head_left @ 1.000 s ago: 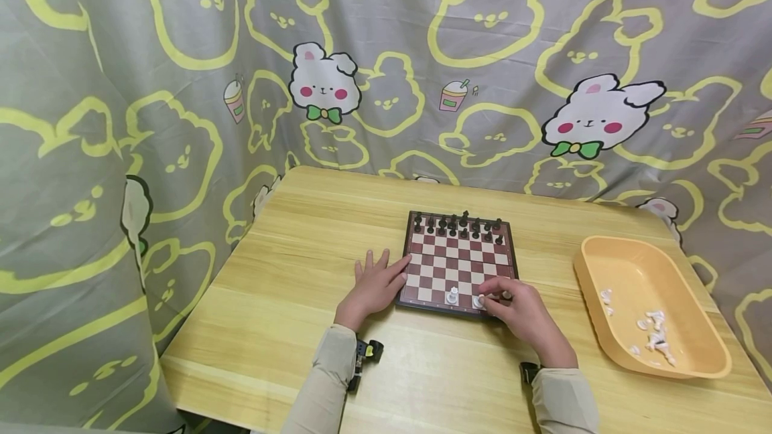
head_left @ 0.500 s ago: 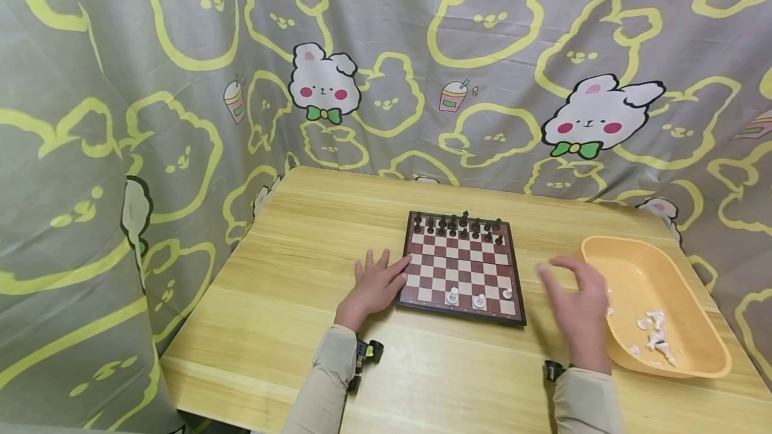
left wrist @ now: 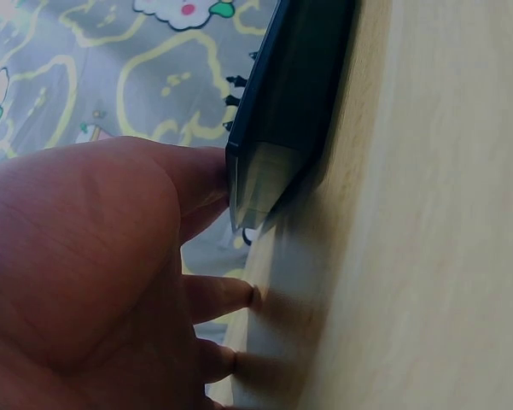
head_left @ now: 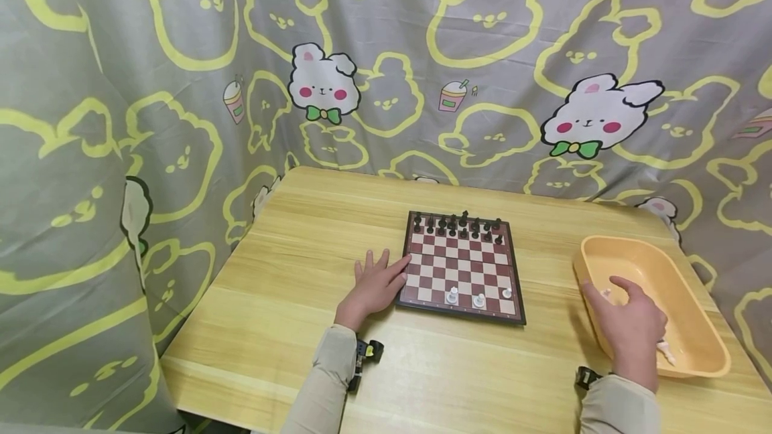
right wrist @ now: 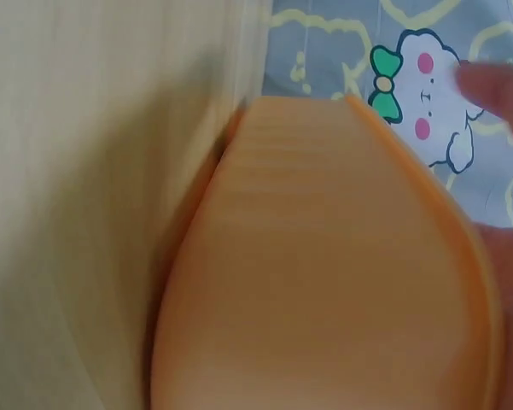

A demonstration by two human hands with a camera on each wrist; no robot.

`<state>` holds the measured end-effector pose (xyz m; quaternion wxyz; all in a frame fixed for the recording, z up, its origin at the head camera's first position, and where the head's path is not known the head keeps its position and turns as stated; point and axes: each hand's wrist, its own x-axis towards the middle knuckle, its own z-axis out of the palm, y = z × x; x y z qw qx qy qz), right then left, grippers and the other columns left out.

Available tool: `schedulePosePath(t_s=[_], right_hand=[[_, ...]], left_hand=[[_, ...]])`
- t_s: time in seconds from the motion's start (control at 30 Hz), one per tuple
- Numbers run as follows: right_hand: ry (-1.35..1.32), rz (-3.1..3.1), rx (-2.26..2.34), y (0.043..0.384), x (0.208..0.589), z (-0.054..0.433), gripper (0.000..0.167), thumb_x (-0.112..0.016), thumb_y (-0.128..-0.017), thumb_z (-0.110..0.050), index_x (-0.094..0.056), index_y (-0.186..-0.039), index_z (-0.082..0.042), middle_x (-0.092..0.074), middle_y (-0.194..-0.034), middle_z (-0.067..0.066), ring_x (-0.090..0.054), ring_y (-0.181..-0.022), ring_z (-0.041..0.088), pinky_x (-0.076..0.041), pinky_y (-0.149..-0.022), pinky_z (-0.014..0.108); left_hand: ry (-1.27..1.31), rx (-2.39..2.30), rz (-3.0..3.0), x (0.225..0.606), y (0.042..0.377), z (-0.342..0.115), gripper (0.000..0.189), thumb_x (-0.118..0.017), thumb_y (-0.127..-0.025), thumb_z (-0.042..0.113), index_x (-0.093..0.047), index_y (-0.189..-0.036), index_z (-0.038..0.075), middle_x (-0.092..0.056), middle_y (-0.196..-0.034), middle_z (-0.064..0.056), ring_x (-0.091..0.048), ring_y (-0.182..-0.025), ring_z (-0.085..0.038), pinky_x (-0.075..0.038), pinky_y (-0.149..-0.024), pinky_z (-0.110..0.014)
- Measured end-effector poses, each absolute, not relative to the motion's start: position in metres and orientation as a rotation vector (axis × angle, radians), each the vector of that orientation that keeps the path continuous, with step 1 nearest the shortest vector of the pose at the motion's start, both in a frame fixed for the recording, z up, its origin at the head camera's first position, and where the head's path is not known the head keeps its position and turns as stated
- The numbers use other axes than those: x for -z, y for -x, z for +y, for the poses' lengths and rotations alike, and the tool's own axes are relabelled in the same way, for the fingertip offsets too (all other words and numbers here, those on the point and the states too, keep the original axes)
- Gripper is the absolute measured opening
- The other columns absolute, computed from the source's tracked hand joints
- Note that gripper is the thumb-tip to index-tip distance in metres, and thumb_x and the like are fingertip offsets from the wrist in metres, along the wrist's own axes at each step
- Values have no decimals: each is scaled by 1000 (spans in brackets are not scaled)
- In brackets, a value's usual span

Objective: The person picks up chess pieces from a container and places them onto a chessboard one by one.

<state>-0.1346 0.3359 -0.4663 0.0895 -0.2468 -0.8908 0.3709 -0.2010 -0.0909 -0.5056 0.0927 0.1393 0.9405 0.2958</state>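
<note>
Left hand (head_left: 374, 285), fingers spread, touches the board (head_left: 458, 262); right hand (head_left: 633, 321), thumb and finger parted, is over the tub (head_left: 693, 307). I advise pinching only 1 white piece (head_left: 666, 352).

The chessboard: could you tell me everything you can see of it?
The chessboard lies flat on the wood-look table, slightly turned. It has reddish-brown and cream squares, a dark, thick-sided frame and a line across its middle like a fold; it looks like plastic, though that's hard to confirm. Black pieces stand in two rows at the far end; three white pieces stand toward the near edge. The person's left hand touches its left edge.
</note>
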Motion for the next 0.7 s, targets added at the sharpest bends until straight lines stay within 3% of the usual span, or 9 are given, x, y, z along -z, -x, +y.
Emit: schedulePosePath(t_s=[0.1, 0.27, 0.47, 0.7], right_hand=[[658, -2773, -992, 136, 467, 336, 83, -61, -97, -54, -42, -152, 6, -35, -153, 41, -25, -136, 65, -15, -107, 73], [765, -2888, -1061, 134, 468, 338, 92, -58, -98, -57, -28, -156, 8, -20, -152, 48, -11, -134, 72, -11, -106, 79], [727, -2998, -975, 133, 469, 342, 80, -45, -102, -50, -34, -149, 14, -34, -144, 49, -26, -122, 73, -20, -96, 73], [698, -3028, -1013, 133, 468, 342, 71, -38, -106, -45, -38, -145, 14, -40, -147, 42, -36, -129, 65, -24, -106, 73]], left_hand=[[-405, -878, 2788, 506, 201, -91, 49, -38, -112, 40, -41, -160, 31, -20, -168, -23, 2, -153, -55, 6, -119, -71], [-403, -870, 2786, 506, 201, -90, 50, -38, -112, 41, -41, -160, 32, -19, -169, -23, 3, -153, -54, 7, -119, -70], [-414, -878, 2795, 505, 201, -90, 49, -38, -112, 39, -43, -160, 30, -21, -168, -24, 1, -153, -56, 5, -119, -72], [-415, -879, 2792, 505, 201, -90, 49, -38, -112, 39, -43, -160, 30, -21, -168, -24, 2, -153, -55, 5, -119, -72]])
